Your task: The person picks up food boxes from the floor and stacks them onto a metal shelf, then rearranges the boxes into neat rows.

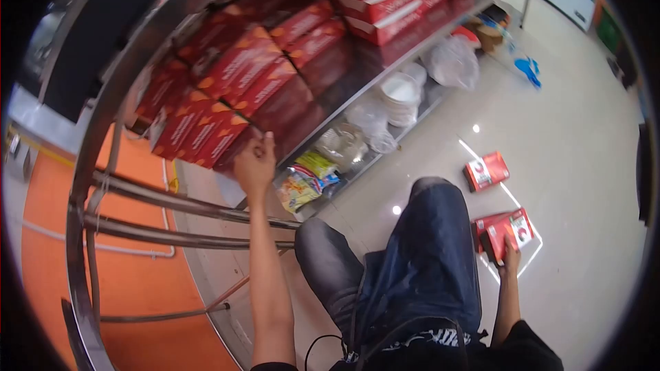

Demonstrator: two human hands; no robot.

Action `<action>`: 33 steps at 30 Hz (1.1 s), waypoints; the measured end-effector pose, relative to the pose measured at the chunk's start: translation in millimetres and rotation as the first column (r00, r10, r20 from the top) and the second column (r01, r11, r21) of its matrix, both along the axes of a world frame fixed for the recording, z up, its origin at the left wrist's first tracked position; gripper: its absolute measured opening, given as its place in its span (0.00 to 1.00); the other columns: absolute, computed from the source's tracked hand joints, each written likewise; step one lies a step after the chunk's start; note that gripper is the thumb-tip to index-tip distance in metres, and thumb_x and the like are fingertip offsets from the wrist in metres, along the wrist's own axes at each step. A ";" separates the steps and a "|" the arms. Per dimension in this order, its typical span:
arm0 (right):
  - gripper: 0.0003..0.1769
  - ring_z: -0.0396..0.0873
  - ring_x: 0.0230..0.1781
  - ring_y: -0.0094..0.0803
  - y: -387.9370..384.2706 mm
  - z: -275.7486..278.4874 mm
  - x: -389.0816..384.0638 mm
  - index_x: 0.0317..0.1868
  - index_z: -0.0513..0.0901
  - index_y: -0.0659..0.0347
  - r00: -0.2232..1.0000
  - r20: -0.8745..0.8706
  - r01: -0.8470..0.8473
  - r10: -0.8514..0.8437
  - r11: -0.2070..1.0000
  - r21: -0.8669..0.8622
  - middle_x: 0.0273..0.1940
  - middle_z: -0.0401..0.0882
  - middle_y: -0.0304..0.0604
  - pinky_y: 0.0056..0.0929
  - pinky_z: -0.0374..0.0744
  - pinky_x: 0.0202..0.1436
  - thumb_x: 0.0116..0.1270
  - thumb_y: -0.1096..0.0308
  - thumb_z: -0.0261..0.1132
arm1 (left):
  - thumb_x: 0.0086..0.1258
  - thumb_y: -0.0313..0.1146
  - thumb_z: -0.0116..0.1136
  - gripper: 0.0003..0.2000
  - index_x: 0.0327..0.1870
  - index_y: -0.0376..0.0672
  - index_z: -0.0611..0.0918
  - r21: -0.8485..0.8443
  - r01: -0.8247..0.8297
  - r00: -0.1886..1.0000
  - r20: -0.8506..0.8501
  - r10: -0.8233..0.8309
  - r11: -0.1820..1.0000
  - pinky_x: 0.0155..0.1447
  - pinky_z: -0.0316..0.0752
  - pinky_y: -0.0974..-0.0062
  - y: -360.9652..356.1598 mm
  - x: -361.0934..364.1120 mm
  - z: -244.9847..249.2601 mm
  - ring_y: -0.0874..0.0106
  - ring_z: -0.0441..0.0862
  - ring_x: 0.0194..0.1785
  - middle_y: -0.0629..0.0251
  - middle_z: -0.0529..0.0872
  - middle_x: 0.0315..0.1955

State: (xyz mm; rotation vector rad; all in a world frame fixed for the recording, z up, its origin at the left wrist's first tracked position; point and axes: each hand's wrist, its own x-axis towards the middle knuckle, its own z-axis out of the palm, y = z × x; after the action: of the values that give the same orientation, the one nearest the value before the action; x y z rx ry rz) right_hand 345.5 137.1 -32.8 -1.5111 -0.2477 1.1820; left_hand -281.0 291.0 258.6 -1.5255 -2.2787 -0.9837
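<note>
My left hand is at the edge of the metal shelf, against the near end of a stack of red printed boxes. Its visible fingers are partly stretched out and hold nothing I can see; some are hidden. Down on the right, my right hand grips a small red box. That box is tilted in front of another red box at floor level. A separate red box lies on the tiles a little farther off.
More red boxes are stacked along the shelf. Below are colourful packets, white bowls and plastic bags. Metal rails run at my left. A blue item lies on the floor.
</note>
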 end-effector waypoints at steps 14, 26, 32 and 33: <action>0.44 0.82 0.55 0.41 174.6 313.2 -309.7 0.61 0.80 0.66 0.198 0.816 -0.980 0.543 0.116 0.160 0.54 0.80 0.54 0.39 0.80 0.56 0.45 0.52 0.83 | 0.76 0.69 0.37 0.37 0.48 0.38 0.84 0.175 0.669 0.537 0.558 -0.633 0.723 0.46 0.72 0.80 -11.2 -36.2 9.8 0.75 0.73 0.33 0.63 0.90 0.43; 0.57 0.78 0.57 0.37 177.3 339.9 -404.0 0.79 0.47 0.70 0.474 0.502 -0.803 0.723 0.121 0.584 0.62 0.73 0.55 0.34 0.74 0.63 0.63 0.56 0.76 | 0.76 0.49 0.57 0.26 0.65 0.37 0.75 0.733 0.055 0.114 0.670 -0.733 0.678 0.57 0.79 0.75 -30.4 -30.9 20.4 0.76 0.83 0.53 0.64 0.84 0.54; 0.50 0.79 0.51 0.31 163.4 330.3 -452.2 0.77 0.46 0.68 0.640 0.348 -0.645 0.685 0.233 0.728 0.54 0.76 0.51 0.30 0.79 0.54 0.67 0.68 0.72 | 0.77 0.56 0.52 0.34 0.74 0.41 0.65 0.778 0.002 0.146 0.622 -0.770 0.629 0.63 0.76 0.72 -27.6 -33.9 11.2 0.72 0.80 0.61 0.66 0.79 0.62; 0.47 0.80 0.49 0.30 170.1 335.8 -459.0 0.76 0.48 0.68 0.668 0.317 -0.616 0.673 0.262 0.743 0.52 0.77 0.49 0.29 0.80 0.51 0.68 0.69 0.71 | 0.76 0.58 0.52 0.35 0.75 0.42 0.63 0.812 -0.043 0.131 0.583 -0.802 0.583 0.63 0.76 0.71 -28.7 -29.5 16.0 0.72 0.79 0.61 0.68 0.79 0.62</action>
State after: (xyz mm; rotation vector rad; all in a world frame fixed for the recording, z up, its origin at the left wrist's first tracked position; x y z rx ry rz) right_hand -113.5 307.2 303.0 -0.4640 -1.3172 1.4319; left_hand -310.4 262.3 274.6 -1.2851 -1.2313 -3.2947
